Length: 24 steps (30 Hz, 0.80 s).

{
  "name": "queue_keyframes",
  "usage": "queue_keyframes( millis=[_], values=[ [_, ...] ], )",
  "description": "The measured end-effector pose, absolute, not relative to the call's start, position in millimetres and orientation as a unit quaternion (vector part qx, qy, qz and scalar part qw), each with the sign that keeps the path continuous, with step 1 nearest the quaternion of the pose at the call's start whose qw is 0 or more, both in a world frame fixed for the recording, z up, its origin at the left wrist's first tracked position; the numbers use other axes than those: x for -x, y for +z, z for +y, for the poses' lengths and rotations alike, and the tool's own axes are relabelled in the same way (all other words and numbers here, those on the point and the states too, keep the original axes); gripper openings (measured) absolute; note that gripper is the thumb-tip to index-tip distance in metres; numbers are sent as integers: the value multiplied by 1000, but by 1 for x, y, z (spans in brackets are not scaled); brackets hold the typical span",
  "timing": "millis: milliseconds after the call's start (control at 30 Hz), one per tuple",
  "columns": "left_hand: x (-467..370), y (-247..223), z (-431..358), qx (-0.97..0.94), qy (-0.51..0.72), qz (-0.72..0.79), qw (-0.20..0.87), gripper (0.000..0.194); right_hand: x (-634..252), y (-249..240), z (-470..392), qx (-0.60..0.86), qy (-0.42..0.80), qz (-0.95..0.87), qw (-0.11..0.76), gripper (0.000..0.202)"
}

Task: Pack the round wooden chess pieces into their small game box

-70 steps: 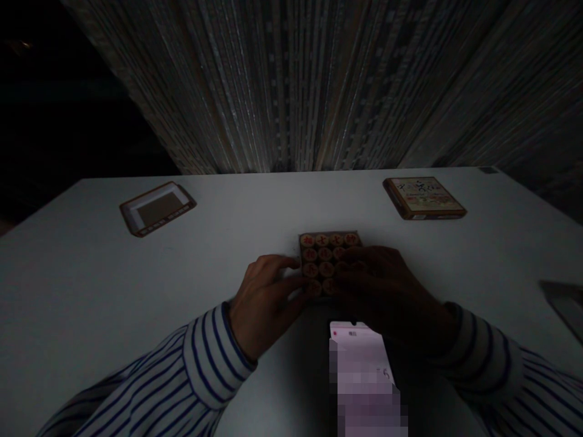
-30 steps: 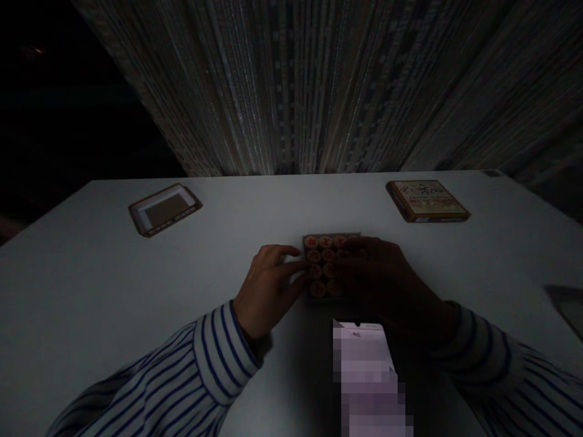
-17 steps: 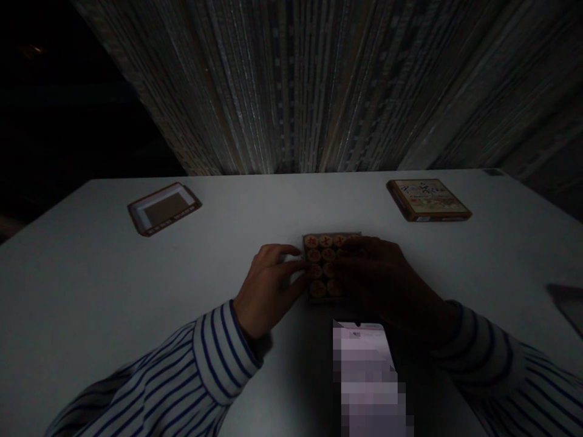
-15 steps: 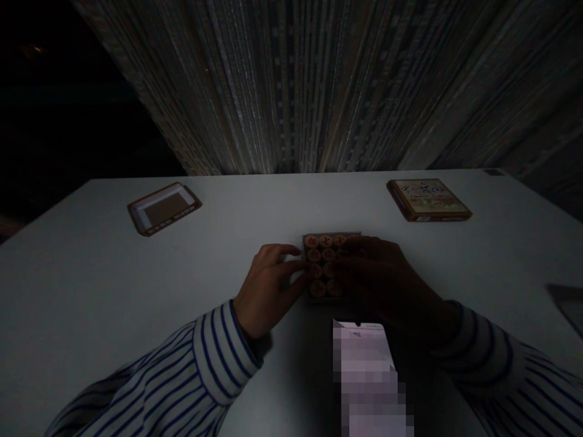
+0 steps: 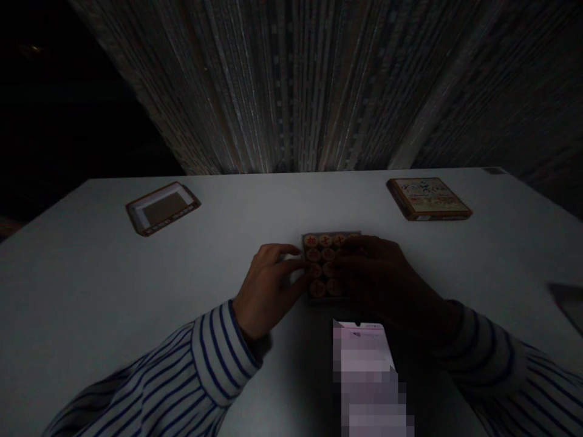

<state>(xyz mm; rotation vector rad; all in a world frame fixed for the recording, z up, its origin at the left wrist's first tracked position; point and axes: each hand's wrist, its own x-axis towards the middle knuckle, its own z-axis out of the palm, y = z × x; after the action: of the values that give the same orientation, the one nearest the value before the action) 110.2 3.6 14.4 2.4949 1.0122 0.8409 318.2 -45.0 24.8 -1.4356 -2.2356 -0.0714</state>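
Observation:
A shallow box (image 5: pixel 320 301) filled with rows of round Chinese chess pieces (image 5: pixel 325 241), marked with red characters, lies on the table. At its left edge is my left hand (image 5: pixel 272 285); the thumb and index fingertip come together on a piece in the left column, while another finger reaches to the box's upper left side. My right hand (image 5: pixel 382 276), in deep shadow, covers the right part of the box. Its fingers are bent and close together over the pieces, and what lies under them is hidden.
A lit phone (image 5: pixel 371 376), its screen pixelated, lies just in front of the box. An open box lid (image 5: pixel 164 206) rests at back left, and a flat printed box (image 5: pixel 429 198) at back right. A string curtain (image 5: pixel 282 85) hangs behind the white table (image 5: pixel 255 206).
The scene has grown slightly dimmer. Both hands and the box of pieces hold nearly the same positions.

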Motion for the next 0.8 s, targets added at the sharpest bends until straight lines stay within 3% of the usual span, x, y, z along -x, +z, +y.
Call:
queue_keyframes(
  millis=[800],
  values=[
    [-108, 15, 3, -866, 314, 351, 171, 20, -337, 32, -51, 549, -51, -803, 228, 20]
  ],
)
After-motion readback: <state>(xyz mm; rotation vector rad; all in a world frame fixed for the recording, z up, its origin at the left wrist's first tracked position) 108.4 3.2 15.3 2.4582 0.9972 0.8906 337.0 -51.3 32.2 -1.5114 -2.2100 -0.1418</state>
